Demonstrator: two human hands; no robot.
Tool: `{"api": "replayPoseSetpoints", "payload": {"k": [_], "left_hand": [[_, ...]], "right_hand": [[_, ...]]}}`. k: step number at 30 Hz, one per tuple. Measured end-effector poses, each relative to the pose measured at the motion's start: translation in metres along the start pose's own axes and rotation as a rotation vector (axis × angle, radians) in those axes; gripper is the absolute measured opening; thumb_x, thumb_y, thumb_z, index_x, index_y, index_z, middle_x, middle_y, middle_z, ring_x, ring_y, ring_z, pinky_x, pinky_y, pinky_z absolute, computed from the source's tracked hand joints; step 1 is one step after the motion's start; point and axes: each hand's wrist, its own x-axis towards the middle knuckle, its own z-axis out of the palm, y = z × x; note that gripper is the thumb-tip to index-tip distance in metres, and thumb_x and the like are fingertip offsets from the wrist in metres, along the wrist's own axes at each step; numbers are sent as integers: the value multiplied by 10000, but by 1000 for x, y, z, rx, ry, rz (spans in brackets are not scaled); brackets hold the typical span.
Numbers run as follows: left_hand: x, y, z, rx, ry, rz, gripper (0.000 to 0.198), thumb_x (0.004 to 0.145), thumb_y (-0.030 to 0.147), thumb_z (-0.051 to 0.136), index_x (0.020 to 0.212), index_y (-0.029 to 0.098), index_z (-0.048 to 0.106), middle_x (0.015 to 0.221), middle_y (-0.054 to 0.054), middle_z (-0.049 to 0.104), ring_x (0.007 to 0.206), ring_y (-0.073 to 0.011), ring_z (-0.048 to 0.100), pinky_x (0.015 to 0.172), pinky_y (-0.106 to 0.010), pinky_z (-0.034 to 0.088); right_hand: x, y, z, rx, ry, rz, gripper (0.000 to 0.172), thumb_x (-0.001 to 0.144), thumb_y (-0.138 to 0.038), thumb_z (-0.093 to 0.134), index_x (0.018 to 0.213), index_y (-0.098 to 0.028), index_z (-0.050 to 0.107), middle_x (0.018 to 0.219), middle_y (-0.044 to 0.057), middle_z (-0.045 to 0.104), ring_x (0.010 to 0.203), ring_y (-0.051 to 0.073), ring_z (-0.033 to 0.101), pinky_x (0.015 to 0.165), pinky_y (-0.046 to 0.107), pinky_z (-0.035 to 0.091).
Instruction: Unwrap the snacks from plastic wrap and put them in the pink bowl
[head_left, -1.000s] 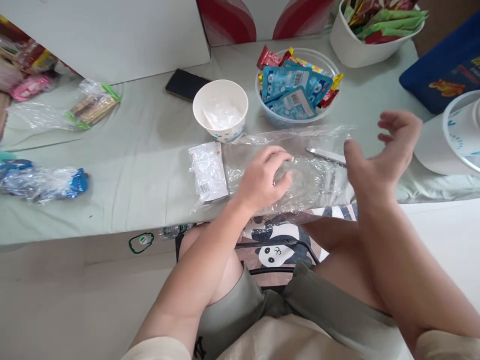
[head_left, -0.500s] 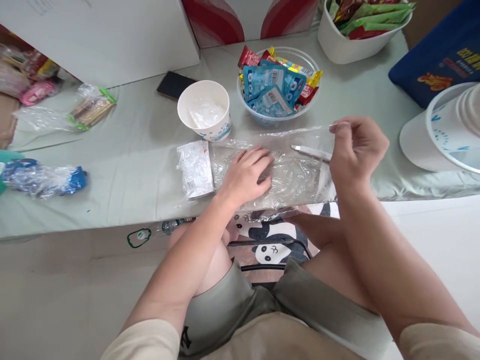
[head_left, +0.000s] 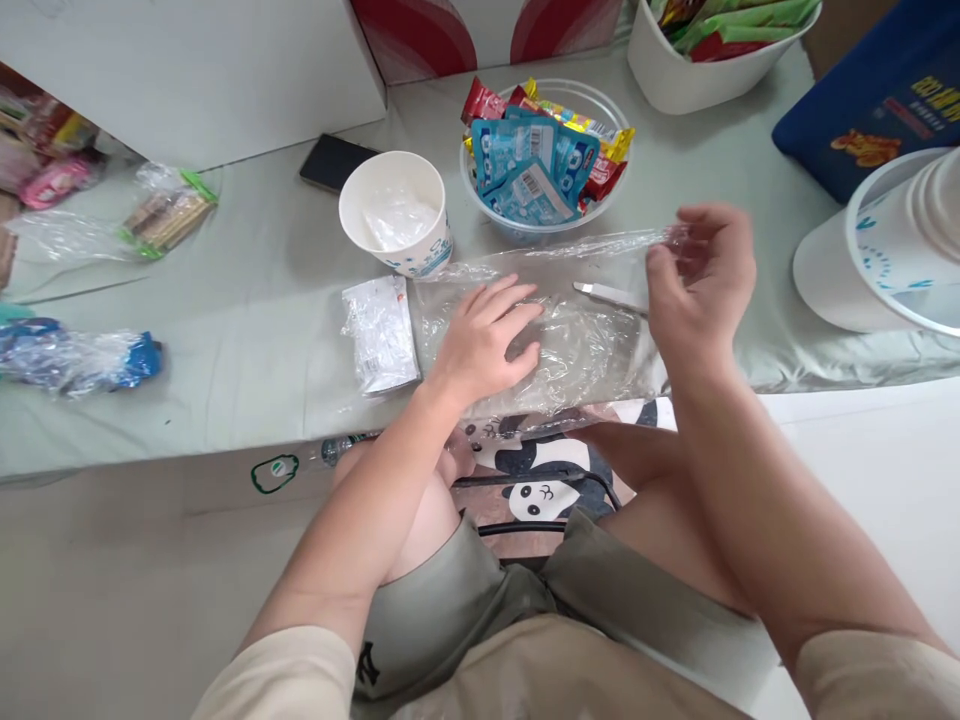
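A clear plastic bag [head_left: 585,340] lies flat near the table's front edge. My left hand [head_left: 484,340] rests on its left part, fingers stretched out flat, pressing it down. My right hand [head_left: 701,285] is at the bag's right end, with thumb and fingers pinched on the bag's raised far-right corner. A small white flat tool [head_left: 609,294] lies under or on the bag just left of my right hand. A crinkled small white packet [head_left: 379,333] lies to the left of the bag.
Behind the bag stand a white paper cup [head_left: 396,213] and a clear bowl of wrapped sweets [head_left: 541,150]. A black phone [head_left: 334,162], a white tub of snacks [head_left: 705,50], stacked paper cups [head_left: 892,245] and wrapped items [head_left: 75,358] at left are also on the green table.
My right hand came down from the air, open, to the bag's right end and closed on its corner, lifting it slightly. My left hand's fingers flattened onto the bag.
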Motion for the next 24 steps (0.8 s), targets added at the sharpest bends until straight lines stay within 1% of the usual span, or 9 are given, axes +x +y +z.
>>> {"api": "replayPoseSetpoints", "payload": {"k": [2, 4, 6, 8, 10, 12, 14, 17, 24], "left_hand": [[0, 0, -1, 21, -8, -25, 416, 867, 239, 676, 1279, 179, 686, 1493, -137, 622, 1491, -385, 474, 1240, -624, 358], [0, 1, -3, 43, -44, -75, 484, 873, 266, 685, 1350, 190, 655, 1539, -136, 583, 1522, -400, 426, 1251, -654, 316], [0, 2, -4, 55, -83, -113, 547, 879, 277, 688, 1417, 209, 616, 1581, -129, 541, 1544, -404, 387, 1262, -671, 280], [0, 2, -3, 57, -102, -126, 573, 880, 274, 694, 1443, 228, 601, 1600, -114, 521, 1553, -396, 373, 1275, -667, 253], [0, 2, 0, 49, -93, -128, 571, 873, 267, 708, 1436, 246, 609, 1599, -96, 526, 1551, -384, 378, 1290, -651, 234], [1, 1, 3, 37, -75, -128, 571, 860, 260, 726, 1422, 260, 621, 1591, -81, 536, 1547, -377, 385, 1300, -639, 220], [1, 1, 4, 34, -70, -131, 571, 849, 255, 737, 1411, 258, 631, 1587, -80, 541, 1545, -381, 386, 1302, -640, 213], [3, 4, 0, 67, -112, -155, 561, 868, 272, 709, 1422, 236, 627, 1594, -91, 533, 1551, -380, 379, 1301, -635, 215], [7, 14, -11, 160, -203, -211, 546, 935, 351, 604, 1467, 231, 595, 1628, -76, 497, 1578, -333, 351, 1324, -556, 216]], "right_hand": [[1, -10, -12, -54, 86, -42, 319, 853, -192, 566, 1165, -254, 583, 1132, 121, 657, 1005, 270, 690, 836, 462, 582], [-2, -21, -30, -51, 40, -121, 294, 871, -198, 542, 1142, -293, 608, 1093, 107, 639, 947, 272, 670, 816, 476, 565], [-8, -28, -52, 42, -171, -252, 261, 869, -227, 533, 1078, -339, 644, 914, 61, 622, 877, 280, 651, 794, 492, 547], [-16, -27, -69, 30, -590, -369, 294, 863, -307, 593, 1145, -358, 662, 1070, 77, 661, 997, 317, 659, 868, 547, 536], [-23, -20, -78, -63, -775, -428, 362, 851, -409, 668, 1209, -358, 663, 1262, 102, 659, 1136, 381, 638, 940, 620, 497], [-27, -10, -80, -149, -770, -443, 252, 876, -423, 687, 1117, -349, 695, 1301, 99, 677, 1209, 417, 624, 969, 648, 467], [-26, -2, -80, -140, -719, -457, 55, 920, -366, 671, 949, -328, 699, 1191, 67, 741, 1217, 405, 649, 968, 623, 469], [-18, 2, -85, -43, -688, -518, 98, 932, -301, 691, 843, -296, 650, 1023, 32, 795, 1184, 376, 701, 936, 577, 499], [-10, 0, -97, 145, -572, -587, 177, 870, -94, 703, 941, -255, 699, 861, 68, 795, 977, 327, 779, 828, 491, 597]]}}
